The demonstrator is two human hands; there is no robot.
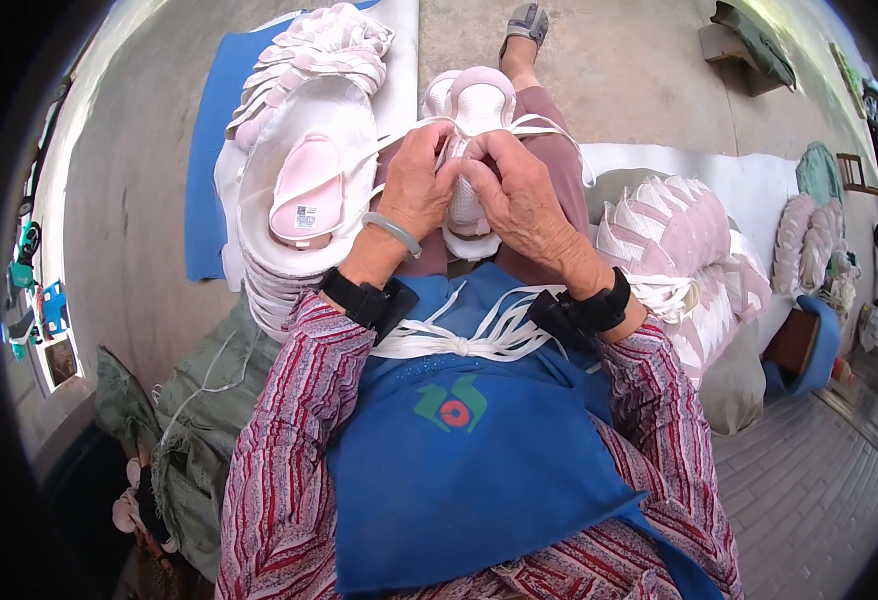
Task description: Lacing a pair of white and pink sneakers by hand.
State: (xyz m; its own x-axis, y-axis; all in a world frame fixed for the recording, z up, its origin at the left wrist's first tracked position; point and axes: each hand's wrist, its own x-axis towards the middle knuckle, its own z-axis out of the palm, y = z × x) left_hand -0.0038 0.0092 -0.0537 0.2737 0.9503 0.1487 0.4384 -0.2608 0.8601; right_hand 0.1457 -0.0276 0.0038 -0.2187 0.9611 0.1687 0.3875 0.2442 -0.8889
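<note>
A pale pink and white shoe upper [482,97] lies over my lap, its padded tongue end pointing away from me. My left hand [419,182] is closed on its left lacing edge, thumb and fingers pinched together. On the opposite edge my right hand [521,192] is also closed, thumb and forefinger pinching at the white shoelace [549,125]. The lace runs out to both sides of the upper; my fingers hide the eyelets. Against my waist, over the blue apron [479,470], lies a knotted bundle of white laces [464,342].
On my left, pink and white uppers [304,65] lie stacked by a nested pile with a pink insole [309,190]. More uppers [664,225] sit on my right. A green woven sack [204,430] is at lower left, a blue-edged stool [804,345] at far right.
</note>
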